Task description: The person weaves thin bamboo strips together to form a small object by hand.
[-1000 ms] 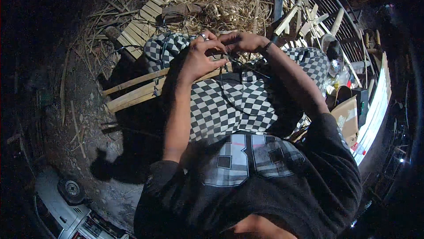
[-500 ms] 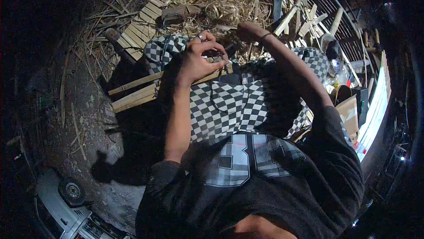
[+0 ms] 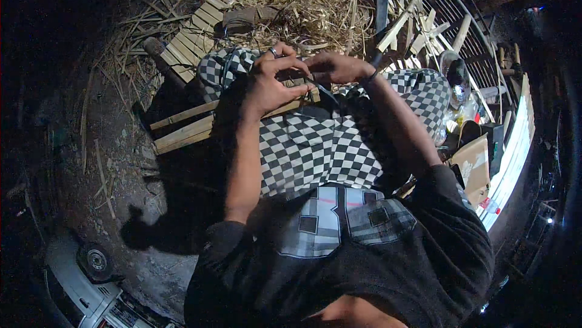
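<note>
Over my lap, my left hand (image 3: 276,85) is closed, thumb and fingers pinching a thin dark strip (image 3: 326,91). The strip trails from the fingertips toward the lower right. My right hand (image 3: 341,68) has its curled fingers against the left fingertips; what lies inside them is hidden. Split bamboo slats (image 3: 185,134) lie across my lap and pass under my left wrist. Their right end (image 3: 314,95) shows just below the pinch.
A slatted bamboo mat (image 3: 203,22) and curly shavings (image 3: 315,0) lie ahead. A long flat blade (image 3: 381,6) is beyond my right hand, near bamboo offcuts (image 3: 403,19). Cardboard (image 3: 473,164) and a plastic bottle (image 3: 456,79) are at the right. A vehicle (image 3: 79,279) stands lower left.
My right hand has come back from the far right to meet the left fingertips. The dark strip now shows more plainly below the hands. My left hand has stayed nearly in place.
</note>
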Motion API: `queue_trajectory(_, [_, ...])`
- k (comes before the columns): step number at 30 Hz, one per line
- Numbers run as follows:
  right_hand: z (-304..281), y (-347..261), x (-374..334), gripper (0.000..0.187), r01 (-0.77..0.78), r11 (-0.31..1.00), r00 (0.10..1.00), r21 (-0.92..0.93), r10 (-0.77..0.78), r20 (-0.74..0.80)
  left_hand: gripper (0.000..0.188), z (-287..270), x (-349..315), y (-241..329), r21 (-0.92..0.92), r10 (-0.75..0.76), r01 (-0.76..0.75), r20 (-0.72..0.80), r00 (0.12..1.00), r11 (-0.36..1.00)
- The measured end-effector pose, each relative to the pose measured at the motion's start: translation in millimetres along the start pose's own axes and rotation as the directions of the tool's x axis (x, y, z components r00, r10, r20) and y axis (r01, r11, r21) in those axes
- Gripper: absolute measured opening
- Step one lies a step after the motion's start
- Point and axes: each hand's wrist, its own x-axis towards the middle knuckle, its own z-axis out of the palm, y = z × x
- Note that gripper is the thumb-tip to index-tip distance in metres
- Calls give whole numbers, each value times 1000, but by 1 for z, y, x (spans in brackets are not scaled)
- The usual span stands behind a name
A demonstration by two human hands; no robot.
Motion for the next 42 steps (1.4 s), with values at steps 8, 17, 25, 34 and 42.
queue_trajectory(8, [-16, 98, -3, 34, -288, 921, 943, -261, 226, -245, 36, -1, 0, 1, -26, 56, -57, -31, 998, 998])
queue_trajectory(17, [3, -3, -5, 53, 136, 961, 902, -241, -221, -371, 33, -6, -1, 2, -40, 60, -61, -22, 998, 997])
queue_trajectory(25, [5, 4, -4, 50, -190, 933, 978, 306, 208, -26, 34, -5, 0, 6, 5, 84, -84, -35, 996, 996])
queue_trajectory(34, [-4, 75, 2, 28, -396, 781, 879, -483, 170, -446, 32, -4, 0, 11, -29, 35, -36, -35, 999, 999])
queue_trajectory(42, [4, -18, -5, 37, -75, 959, 981, 273, 120, -151, 34, -2, 0, 0, 11, 72, -71, -21, 997, 997])
